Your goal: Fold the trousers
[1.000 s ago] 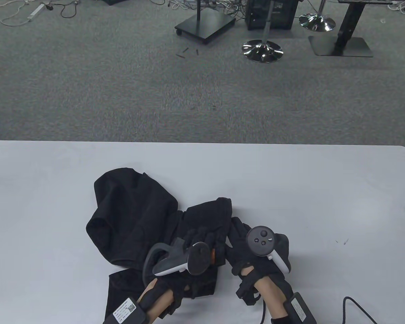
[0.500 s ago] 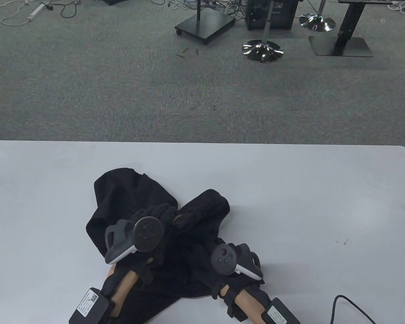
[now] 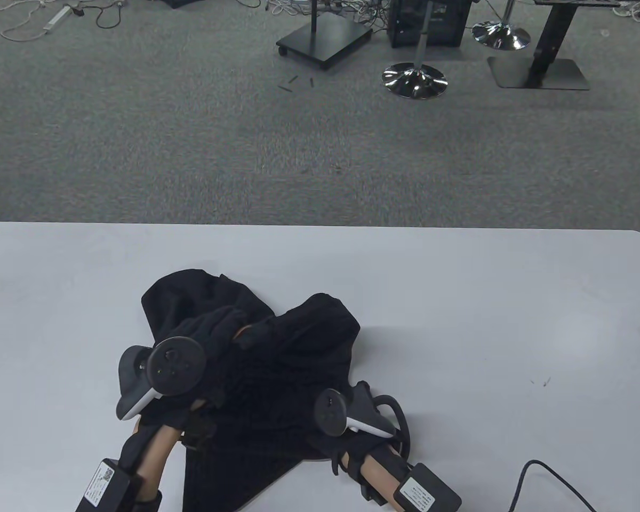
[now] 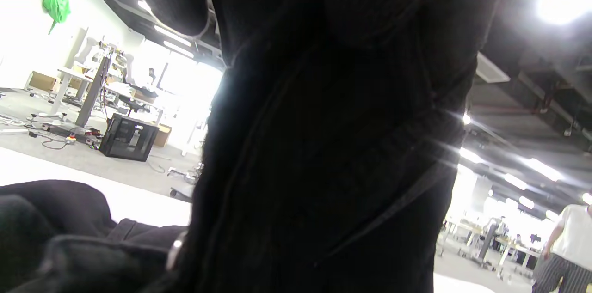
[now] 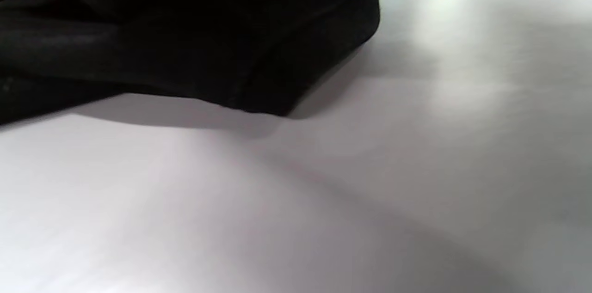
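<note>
The black trousers (image 3: 298,341) lie bunched on the white table (image 3: 485,320), left of centre. My left hand (image 3: 218,322) grips a fold near the top of the heap and holds it raised. In the left wrist view that cloth (image 4: 323,145) hangs down from the hand. My right hand (image 3: 320,432) holds the cloth at its near right edge, with the fingers buried in the fabric. The cloth stretches between both hands. The right wrist view shows only a trouser edge (image 5: 185,52) lying on the table (image 5: 370,191).
A black cable (image 3: 544,474) loops on the table at the near right. Bare white tabletop lies to the right and behind the trousers. Carpet floor with stands and chair bases is beyond the far edge.
My left hand has moved up and left over the heap, lifting a fold. My right hand has drawn back toward the near edge and left, pulling cloth with it.
</note>
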